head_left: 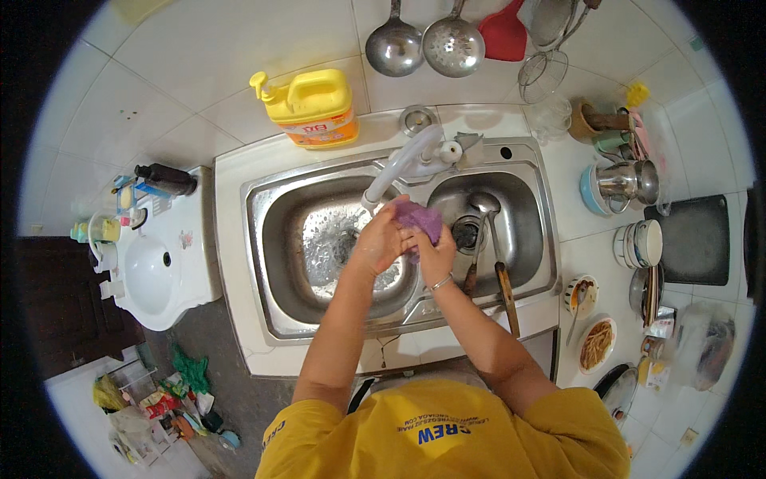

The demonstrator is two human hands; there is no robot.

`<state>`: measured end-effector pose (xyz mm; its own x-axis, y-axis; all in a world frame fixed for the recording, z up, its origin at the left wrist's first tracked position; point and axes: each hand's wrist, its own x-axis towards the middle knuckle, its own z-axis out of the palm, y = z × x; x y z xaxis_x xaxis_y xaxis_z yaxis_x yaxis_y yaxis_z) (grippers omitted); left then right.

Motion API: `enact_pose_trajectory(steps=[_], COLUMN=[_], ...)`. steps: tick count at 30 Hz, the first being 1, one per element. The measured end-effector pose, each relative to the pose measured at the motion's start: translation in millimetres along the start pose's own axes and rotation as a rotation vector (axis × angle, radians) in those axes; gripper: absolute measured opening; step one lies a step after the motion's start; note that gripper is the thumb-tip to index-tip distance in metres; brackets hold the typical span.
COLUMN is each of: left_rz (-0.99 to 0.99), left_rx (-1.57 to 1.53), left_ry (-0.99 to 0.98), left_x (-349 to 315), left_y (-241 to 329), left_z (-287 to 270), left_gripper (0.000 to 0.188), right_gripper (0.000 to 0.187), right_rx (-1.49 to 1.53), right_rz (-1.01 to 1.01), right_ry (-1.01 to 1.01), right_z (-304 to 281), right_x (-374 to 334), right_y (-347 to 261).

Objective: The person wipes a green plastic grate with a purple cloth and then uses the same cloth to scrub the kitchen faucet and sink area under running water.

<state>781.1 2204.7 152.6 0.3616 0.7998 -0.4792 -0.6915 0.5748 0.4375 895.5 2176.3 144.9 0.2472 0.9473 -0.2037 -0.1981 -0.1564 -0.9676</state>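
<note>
Yellow shirt (519, 435) nearest. Left hand (383, 239), right hand (436, 257) together, fingers closed on bunched purple cloth (423, 219), beside faucet (408, 160), over steel sink (257, 239). Best: squeeze evenly, keep drips inside sink.

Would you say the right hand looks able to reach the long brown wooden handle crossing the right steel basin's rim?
Probably yes: the handle lies nearby, uncovered from above, though the right hand is holding a crumpled purple cloth.

Purple cloth (423, 219): partly hidden by fingers (407, 240) | red spatula (503, 33): cut off at top
</note>
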Motion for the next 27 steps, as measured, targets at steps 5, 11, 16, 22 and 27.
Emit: enact_pose_trajectory(steps=[5,11,16,22,27], left_rz=[0.248,0.228,0.212,0.170,0.119], left_rx=[0.193,0.043,0.010,-0.011,-0.024], left_ry=[0.376,0.477,0.521,0.550,0.564], left_x=[3.6,-7.0,-15.5,-21.8,-29.4], left_y=[-7.6,-4.8,-5.8,-16.6,-24.9], left_z=[-23.1,-64.3,-75.6,-107.0,-123.5], left_gripper=[0.047,0.045,0.048,0.046,0.045], right_gripper=[0.032,0.043,0.056,0.056,0.050], right_rx=[-0.259,-0.785,-0.532,-0.916,-1.111], right_rz=[-0.264,-0.431,0.348,0.004,0.033], right_ry=[0.188,0.199,0.050,0.044,0.258], right_z=[-27.3,-54.4,-59.8,-87.5,-92.9], right_x=[15.7,72.0,96.5,138.1,165.0], right_y=[12.4,77.4,111.4,207.5,180.4])
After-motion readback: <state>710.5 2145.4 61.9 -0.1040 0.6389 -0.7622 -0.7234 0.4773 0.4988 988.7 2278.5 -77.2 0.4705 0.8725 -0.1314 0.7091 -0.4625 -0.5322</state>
